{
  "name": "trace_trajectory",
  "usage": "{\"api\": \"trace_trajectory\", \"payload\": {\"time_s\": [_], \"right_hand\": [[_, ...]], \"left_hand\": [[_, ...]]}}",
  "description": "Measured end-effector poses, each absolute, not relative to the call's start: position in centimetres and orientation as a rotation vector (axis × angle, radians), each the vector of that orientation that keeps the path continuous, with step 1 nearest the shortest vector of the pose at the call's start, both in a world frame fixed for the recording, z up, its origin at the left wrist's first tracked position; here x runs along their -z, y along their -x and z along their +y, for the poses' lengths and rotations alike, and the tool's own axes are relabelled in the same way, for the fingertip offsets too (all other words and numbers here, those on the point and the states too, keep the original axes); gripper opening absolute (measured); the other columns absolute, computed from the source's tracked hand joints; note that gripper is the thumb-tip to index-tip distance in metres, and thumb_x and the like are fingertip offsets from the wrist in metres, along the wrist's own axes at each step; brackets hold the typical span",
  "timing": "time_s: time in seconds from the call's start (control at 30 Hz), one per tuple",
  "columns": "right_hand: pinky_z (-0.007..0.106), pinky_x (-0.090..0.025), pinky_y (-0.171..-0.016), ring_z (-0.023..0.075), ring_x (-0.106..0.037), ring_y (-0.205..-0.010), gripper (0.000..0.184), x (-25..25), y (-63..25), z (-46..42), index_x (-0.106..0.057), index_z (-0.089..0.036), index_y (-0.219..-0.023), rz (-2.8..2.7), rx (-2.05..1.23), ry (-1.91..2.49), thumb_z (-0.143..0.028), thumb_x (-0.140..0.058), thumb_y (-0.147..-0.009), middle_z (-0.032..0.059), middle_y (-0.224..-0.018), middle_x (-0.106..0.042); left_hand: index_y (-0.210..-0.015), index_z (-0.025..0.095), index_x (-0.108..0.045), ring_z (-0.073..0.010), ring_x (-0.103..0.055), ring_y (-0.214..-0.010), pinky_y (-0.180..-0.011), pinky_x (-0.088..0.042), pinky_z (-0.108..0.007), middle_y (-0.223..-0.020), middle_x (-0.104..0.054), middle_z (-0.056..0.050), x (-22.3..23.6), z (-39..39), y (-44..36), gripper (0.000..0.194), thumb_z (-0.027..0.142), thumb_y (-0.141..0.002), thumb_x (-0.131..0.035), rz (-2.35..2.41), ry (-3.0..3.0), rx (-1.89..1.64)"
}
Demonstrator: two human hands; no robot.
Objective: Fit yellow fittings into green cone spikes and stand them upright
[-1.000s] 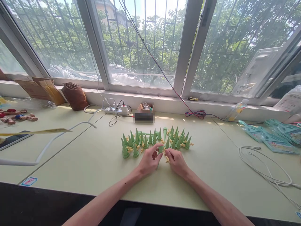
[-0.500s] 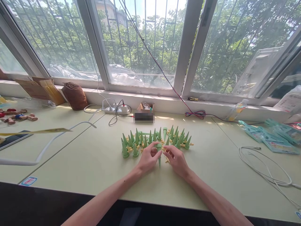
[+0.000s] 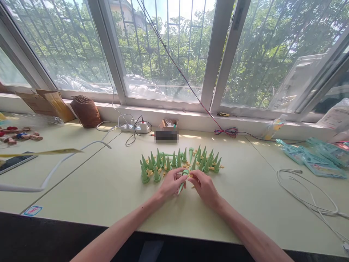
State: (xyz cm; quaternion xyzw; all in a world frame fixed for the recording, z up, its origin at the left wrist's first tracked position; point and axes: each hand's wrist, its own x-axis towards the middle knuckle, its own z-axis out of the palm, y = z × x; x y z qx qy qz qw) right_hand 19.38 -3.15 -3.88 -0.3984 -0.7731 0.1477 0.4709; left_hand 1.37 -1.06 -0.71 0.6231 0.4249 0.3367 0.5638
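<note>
My left hand (image 3: pixel 169 185) is closed around a green plant watering spike (image 3: pixel 185 172), which tilts with its thin tip down and to the left. At the spike's wide end, the fingertips of my right hand (image 3: pixel 205 186) pinch a small yellow valve (image 3: pixel 190 176); whether it sits inside the spike I cannot tell. Just beyond my hands stand several more green spikes (image 3: pixel 156 175), tips up, with small yellow valves scattered among them. One spike (image 3: pixel 191 154) behind the group stands with its wide end up.
A small cardboard box (image 3: pixel 172 123) and a power strip (image 3: pixel 127 127) are by the window sill. On the left are a brown pouch (image 3: pixel 85 111) and a white cable. To the right lie teal packages (image 3: pixel 319 164), a coiled cable (image 3: pixel 289 173) and a bottle (image 3: pixel 274 127).
The spike in my left hand has swung from pointing straight down to slanting down-left. My right fingers stay close to its wide end, now pinching the yellow valve there.
</note>
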Motion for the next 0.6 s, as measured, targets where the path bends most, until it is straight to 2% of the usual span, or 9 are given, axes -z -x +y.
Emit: {"api": "trace_trajectory", "payload": {"time_s": [0.27, 0.4, 0.5, 0.6], "right_hand": [[0.023, -0.043, -0.053, 0.0128, -0.052, -0.054, 0.023, 3.9, -19.3, -3.2, -0.056, -0.02, -0.085, -1.874, -0.339, 1.025, -0.033, -0.046, -0.102, 0.0011, -0.069, -0.059], [0.022, -0.038, -0.053, 0.0121, -0.048, -0.053, 0.029, 3.8, -19.3, -3.2, -0.054, -0.02, -0.077, -1.876, -0.334, 1.068, -0.032, -0.046, -0.102, -0.0003, -0.064, -0.057], [0.023, -0.033, -0.052, 0.0116, -0.043, -0.05, 0.033, 3.8, -19.2, -3.2, -0.05, -0.02, -0.071, -1.874, -0.315, 1.106, -0.032, -0.044, -0.101, -0.0016, -0.059, -0.052], [0.024, -0.03, -0.05, 0.0115, -0.038, -0.049, 0.038, 3.8, -19.2, -3.1, -0.043, -0.021, -0.066, -1.874, -0.304, 1.135, -0.033, -0.041, -0.102, -0.0027, -0.056, -0.047]], "left_hand": [[-0.131, 0.011, -0.051, -0.0085, -0.045, -0.035, -0.032, -0.035, -0.019, -0.062, -0.063, 0.0, 1.4, -1.1, -1.3, 0.055, 0.044, -0.087, -0.06, 0.992, -1.585, -0.732], [-0.128, 0.012, -0.051, -0.0112, -0.051, -0.047, -0.044, -0.04, -0.02, -0.057, -0.05, 0.005, 2.3, -1.0, -1.4, 0.054, 0.043, -0.085, -0.063, 0.927, -1.66, -0.81], [-0.126, 0.013, -0.052, -0.0098, -0.046, -0.051, -0.049, -0.037, -0.02, -0.057, -0.04, 0.008, 2.4, -1.2, -1.4, 0.05, 0.041, -0.086, -0.063, 0.881, -1.729, -0.852], [-0.126, 0.014, -0.052, -0.0085, -0.037, -0.05, -0.047, -0.03, -0.02, -0.059, -0.037, 0.008, 2.2, -1.4, -1.5, 0.047, 0.04, -0.088, -0.06, 0.883, -1.802, -0.865]]}}
